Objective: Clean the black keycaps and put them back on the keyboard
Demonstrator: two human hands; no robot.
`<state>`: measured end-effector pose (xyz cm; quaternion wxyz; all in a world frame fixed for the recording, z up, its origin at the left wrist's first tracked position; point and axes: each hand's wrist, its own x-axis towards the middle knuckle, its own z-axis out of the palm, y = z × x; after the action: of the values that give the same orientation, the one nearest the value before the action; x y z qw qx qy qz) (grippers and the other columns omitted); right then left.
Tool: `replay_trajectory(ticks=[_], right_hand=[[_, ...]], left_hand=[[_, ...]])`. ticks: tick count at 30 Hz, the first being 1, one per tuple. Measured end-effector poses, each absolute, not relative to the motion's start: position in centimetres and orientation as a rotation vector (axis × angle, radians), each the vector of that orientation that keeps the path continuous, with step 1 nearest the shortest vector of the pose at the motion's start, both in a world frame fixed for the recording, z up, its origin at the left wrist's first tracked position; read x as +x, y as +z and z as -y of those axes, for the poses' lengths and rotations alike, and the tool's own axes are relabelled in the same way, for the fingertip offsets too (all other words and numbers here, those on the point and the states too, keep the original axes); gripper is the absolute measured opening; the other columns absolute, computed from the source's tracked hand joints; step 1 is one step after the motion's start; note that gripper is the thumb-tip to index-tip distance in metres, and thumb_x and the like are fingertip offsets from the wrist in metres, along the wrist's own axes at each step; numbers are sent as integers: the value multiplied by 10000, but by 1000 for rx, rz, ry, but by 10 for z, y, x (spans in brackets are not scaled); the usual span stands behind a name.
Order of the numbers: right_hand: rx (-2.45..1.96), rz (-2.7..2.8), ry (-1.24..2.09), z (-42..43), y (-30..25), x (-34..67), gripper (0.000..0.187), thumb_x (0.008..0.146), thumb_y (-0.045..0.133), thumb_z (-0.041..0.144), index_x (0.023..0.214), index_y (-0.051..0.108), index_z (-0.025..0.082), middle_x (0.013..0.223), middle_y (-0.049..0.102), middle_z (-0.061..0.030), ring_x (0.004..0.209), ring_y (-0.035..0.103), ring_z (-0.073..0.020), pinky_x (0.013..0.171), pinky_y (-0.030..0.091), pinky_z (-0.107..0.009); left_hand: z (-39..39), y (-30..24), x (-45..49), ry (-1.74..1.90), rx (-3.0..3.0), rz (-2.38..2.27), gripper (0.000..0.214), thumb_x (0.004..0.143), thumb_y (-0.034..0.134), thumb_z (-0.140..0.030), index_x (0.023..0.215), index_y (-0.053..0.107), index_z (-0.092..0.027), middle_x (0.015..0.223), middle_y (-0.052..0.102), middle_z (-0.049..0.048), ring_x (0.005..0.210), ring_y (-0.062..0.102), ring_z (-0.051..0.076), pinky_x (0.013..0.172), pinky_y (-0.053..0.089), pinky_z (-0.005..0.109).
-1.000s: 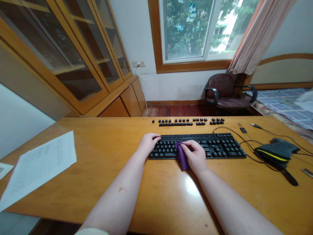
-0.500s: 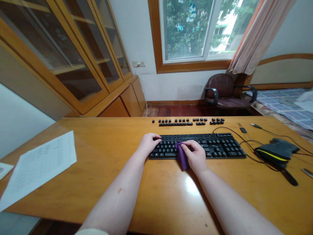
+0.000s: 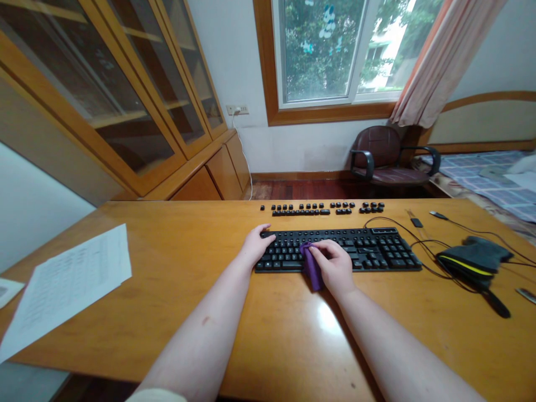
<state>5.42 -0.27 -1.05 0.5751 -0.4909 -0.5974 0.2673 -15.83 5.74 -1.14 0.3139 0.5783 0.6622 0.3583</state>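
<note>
A black keyboard [image 3: 288, 264] lies flat on the wooden desk, with bare gaps along its upper rows. At its left end rests my left hand [image 3: 253, 245], thumb on the top near the corner and the index finger stretched out past the back edge; the fingers are apart. My right hand [image 3: 336, 268] pinches a bunched purple cloth [image 3: 313, 271] over the middle of the keyboard. The cloth touches the keys, and its loose end hangs over the front edge onto the desk. The right fingertips are partly hidden by the cloth.
Loose black keycaps [image 3: 307, 213] sit in rows behind the keyboard. To the right are a cable [image 3: 427, 241], a grey pouch [image 3: 473, 257] with a yellow stripe and a small black piece [image 3: 416, 222]. Printed sheets [image 3: 79, 285] lie at left. A chair [image 3: 379, 153] stands beyond the desk.
The left index finger has straightened and lifted away from the thumb, opening that hand at the keyboard's corner. My right hand and the cloth look the same.
</note>
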Motion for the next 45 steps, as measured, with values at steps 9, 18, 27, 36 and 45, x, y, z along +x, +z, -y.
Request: replay_trajectory(ticks=[9,18,27,36,45], right_hand=[[-1156,1404,626,2,-12,55,122,762,611,312,751,668,204,777,653,-39,738,601,-180,691,472,-321],[-1093,1561,498,5,-10,55,73,776,603,260,758,663,224,766,649,-32,749,597,-177,702,478,-327],[-957,1739,401,6,-10,55,107,797,564,215,825,667,233,769,657,-35,750,605,-168,702,499,-316],[-977,1769,439,6,-9,54,116,800,551,231,822,664,246,762,664,-40,742,608,-178,686,507,-331],[-956,1745,450,4,-14,53,106,788,569,217,824,667,237,756,660,-35,739,605,-169,684,502,-315]], left_hand=[[-63,-15,-153,937,1489,-1720,446,659,601,-62,1085,627,-192,1118,628,70,1050,559,197,962,374,319],[-63,-15,-164,946,1561,-1926,348,769,526,-226,1106,601,-183,1110,627,83,1004,572,202,911,409,330],[-119,9,-172,656,1895,-1934,308,690,620,-226,992,678,-230,1041,657,78,964,583,231,895,400,319],[-155,-4,-161,521,2003,-1963,354,675,640,-238,1028,657,-226,980,679,87,950,596,229,879,405,305],[-146,-2,-158,621,1945,-1990,163,648,670,-222,807,678,-183,879,684,91,858,610,232,812,433,321]])
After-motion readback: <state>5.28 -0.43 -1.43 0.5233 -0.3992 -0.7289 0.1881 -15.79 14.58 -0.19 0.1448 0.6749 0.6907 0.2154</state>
